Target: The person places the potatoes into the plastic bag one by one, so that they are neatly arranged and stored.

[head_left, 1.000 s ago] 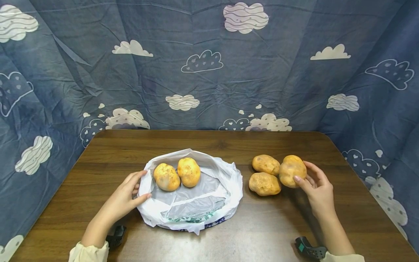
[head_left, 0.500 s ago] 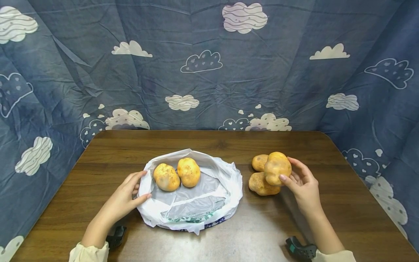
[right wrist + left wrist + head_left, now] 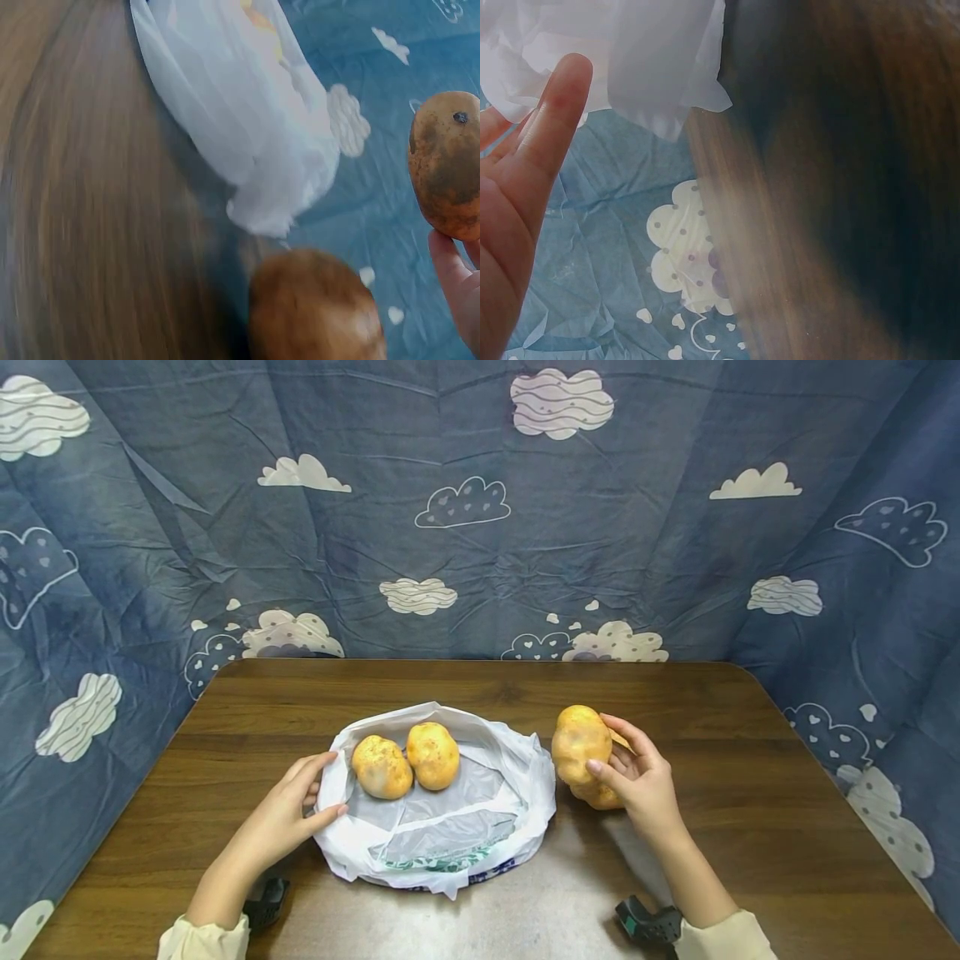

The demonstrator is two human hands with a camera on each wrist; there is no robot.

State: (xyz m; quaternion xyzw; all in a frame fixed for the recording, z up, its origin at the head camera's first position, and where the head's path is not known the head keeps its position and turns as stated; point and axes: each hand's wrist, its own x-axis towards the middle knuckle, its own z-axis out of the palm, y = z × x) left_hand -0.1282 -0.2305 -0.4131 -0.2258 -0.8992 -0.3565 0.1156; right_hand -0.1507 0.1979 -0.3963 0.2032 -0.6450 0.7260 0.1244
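A white plastic bag [image 3: 525,777] sits with its mouth spread wide, left of the table's middle. Two potatoes [image 3: 382,767] [image 3: 433,756] lie inside it near the back left. My left hand [image 3: 281,810] holds the bag's left rim, and its thumb [image 3: 562,105] lies against the plastic in the left wrist view. My right hand [image 3: 648,785] grips a large potato [image 3: 579,743] between thumb and fingers, raised just right of the bag. Under it a potato [image 3: 598,796] rests on the table, partly hidden; another behind is nearly covered by my fingers.
The brown wooden table [image 3: 750,777] carries everything. A blue cloud-print curtain [image 3: 480,560] hangs along its back and sides. Dark wrist devices [image 3: 648,925] sit under both wrists.
My right hand has moved left with the potato, from the right side of the table potatoes to above them, near the bag's right edge. My left hand and the bag have stayed still.
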